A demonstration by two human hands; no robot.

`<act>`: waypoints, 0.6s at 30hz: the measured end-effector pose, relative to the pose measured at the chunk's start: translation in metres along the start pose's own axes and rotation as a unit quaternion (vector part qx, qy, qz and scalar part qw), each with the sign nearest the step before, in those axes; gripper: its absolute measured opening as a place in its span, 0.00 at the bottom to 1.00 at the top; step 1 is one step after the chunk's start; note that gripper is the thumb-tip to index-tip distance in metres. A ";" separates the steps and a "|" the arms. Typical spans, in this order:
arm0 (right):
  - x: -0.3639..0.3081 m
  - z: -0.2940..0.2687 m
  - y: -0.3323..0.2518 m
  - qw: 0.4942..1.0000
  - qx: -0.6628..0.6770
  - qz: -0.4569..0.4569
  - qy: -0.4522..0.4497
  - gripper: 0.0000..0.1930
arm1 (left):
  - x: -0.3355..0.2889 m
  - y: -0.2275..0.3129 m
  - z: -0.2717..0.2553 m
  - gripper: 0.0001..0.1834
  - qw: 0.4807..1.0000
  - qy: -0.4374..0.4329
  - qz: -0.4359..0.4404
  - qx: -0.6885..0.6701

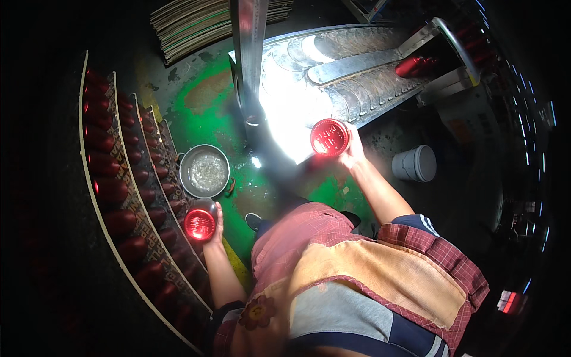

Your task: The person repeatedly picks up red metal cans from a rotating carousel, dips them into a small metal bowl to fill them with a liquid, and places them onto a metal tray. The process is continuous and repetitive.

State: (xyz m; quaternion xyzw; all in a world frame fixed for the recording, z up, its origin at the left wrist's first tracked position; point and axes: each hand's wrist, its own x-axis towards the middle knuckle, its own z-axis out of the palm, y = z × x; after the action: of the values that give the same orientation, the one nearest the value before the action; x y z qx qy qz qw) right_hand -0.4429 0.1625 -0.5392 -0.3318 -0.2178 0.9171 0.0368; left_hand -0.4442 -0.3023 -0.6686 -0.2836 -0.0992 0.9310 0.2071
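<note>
My right hand is closed round a shiny red bottle, its round, marked base facing up toward me. It is in front of the brightly lit end of a slatted metal conveyor. At the left, my left hand grips a second red bottle, also base toward me. This one is beside the stacked rows of dark red bottles, near a round metal pot. The necks of both held bottles are hidden.
Thin sheets separate the stacked bottle layers. A metal post stands before the conveyor, and more red bottles lie at its far end. A pale lidded bucket stands at right on the green-painted floor. Flat sheets are piled behind.
</note>
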 end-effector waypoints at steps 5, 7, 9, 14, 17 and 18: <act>-0.002 -0.048 -0.131 0.905 -0.242 -0.330 0.112 0.19 | 0.059 -0.117 0.054 0.23 0.869 0.042 0.190 0.454; 0.027 -0.049 -0.163 0.744 -0.433 -0.489 0.141 0.19 | 0.096 -0.184 0.090 0.24 0.793 -0.062 0.229 0.561; 0.059 -0.049 -0.182 0.597 -0.564 -0.545 0.170 0.19 | 0.140 -0.258 0.123 0.24 0.694 -0.110 0.270 0.658; 0.134 -0.067 -0.211 0.509 -0.650 -0.533 0.184 0.19 | 0.234 -0.425 0.138 0.20 0.433 -0.229 0.270 0.829; 0.163 -0.079 -0.219 0.548 -0.690 -0.419 0.220 0.19 | 0.280 -0.471 0.126 0.21 0.227 -0.292 0.278 0.886; 0.167 -0.082 -0.223 0.550 -0.678 -0.431 0.227 0.21 | 0.289 -0.481 0.120 0.21 0.218 -0.268 0.244 0.906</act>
State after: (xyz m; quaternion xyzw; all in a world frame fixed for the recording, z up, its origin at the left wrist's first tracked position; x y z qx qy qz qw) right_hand -0.5384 0.4302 -0.5996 -0.3213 -0.8766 0.2657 0.2402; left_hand -0.5715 0.2475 -0.5656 0.3510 0.8358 0.4193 0.0483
